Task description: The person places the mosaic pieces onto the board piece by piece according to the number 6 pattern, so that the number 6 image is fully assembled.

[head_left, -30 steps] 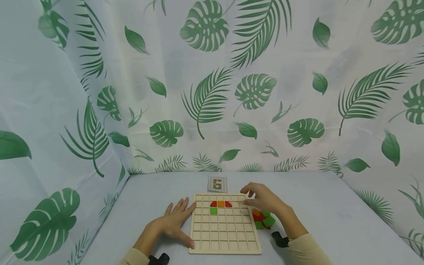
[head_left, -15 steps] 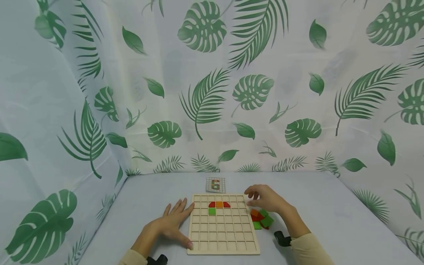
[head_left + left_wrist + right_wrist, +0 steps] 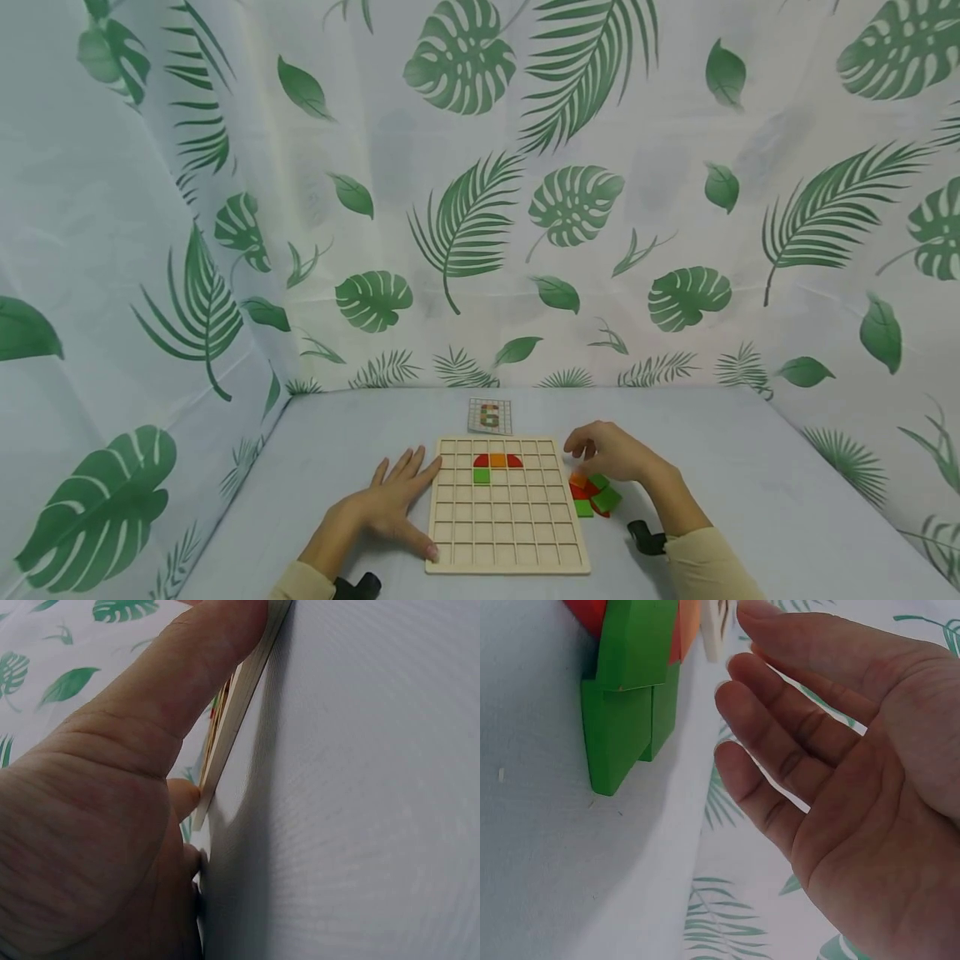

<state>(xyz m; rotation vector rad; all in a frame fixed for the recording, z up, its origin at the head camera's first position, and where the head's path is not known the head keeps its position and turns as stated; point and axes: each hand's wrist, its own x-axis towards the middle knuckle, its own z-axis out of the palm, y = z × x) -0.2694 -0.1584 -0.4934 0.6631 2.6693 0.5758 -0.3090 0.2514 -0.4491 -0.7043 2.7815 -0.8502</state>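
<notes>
A wooden grid board lies flat on the table. In its upper rows sit two red rounded-corner tiles, an orange square tile between them, and a green square tile below the left red one. My left hand, fingers spread, rests along the board's left edge, its thumb at the lower corner. Just past the board's right edge, my right hand hovers beside a pile of loose tiles. Its fingers are loosely bent with nothing in them; the right wrist view shows green tiles near the fingertips.
Behind the board lies a small card with a coloured grid figure printed on it. Leaf-patterned cloth hangs at the back and sides of the white table. Black devices are strapped at both wrists.
My right hand has moved from over the board's upper right corner rightward and slightly nearer, to above the tile pile. My left hand stays at the board's edge.
</notes>
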